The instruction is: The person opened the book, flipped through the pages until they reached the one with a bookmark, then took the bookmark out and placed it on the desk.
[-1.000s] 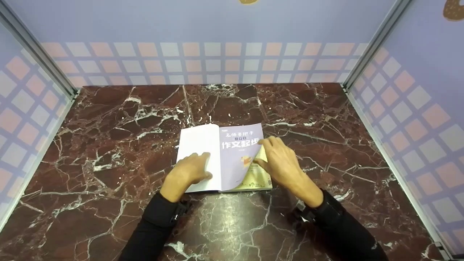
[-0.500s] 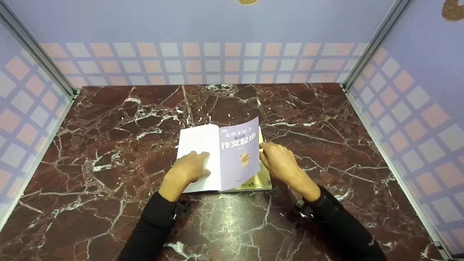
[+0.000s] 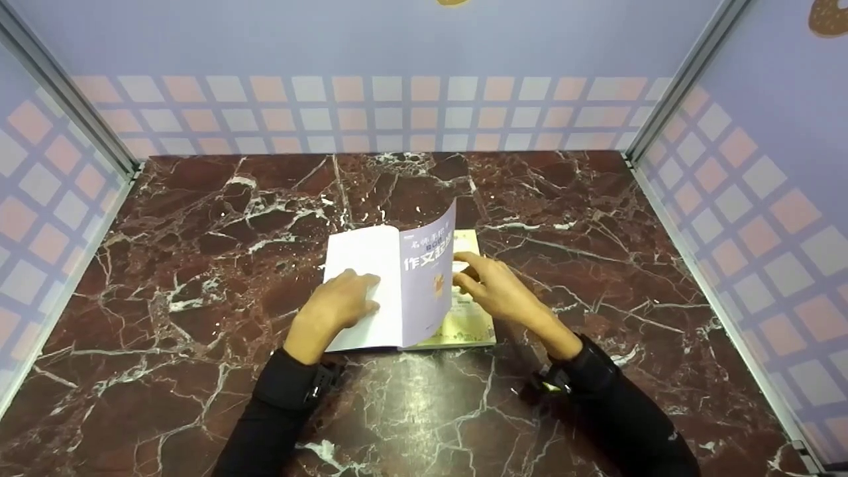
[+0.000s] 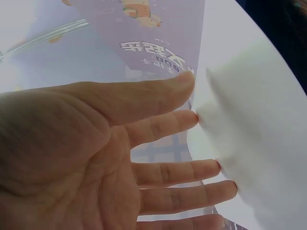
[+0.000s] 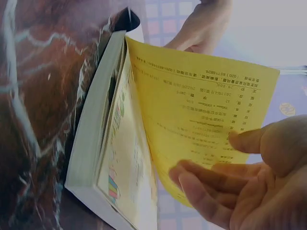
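Observation:
A thick book lies open on the table, with a blank white page (image 3: 354, 265) on its left side. My left hand (image 3: 336, 306) rests on that page; in the left wrist view its fingertips (image 4: 211, 167) touch the white paper with the fingers straight. A lilac title page (image 3: 424, 298) stands partly raised and curved, printed with white characters. Its yellow back (image 5: 206, 91) carries small print in the right wrist view. My right hand (image 3: 503, 291) is behind it, relaxed fingers against the yellow side, without a clear pinch. Beneath lies a yellowish illustrated page (image 3: 474, 321).
The book rests on a dark red marble-patterned table (image 3: 199, 397) with white veins. Lilac panels with pink and white squares (image 3: 351, 119) enclose the back and sides, joined by grey metal posts (image 3: 689, 73).
The lilac page has swung upward and leftward, uncovering more of the yellowish page. My right hand has moved left with it, its grip on the page edge loosened. My left hand stays almost in place.

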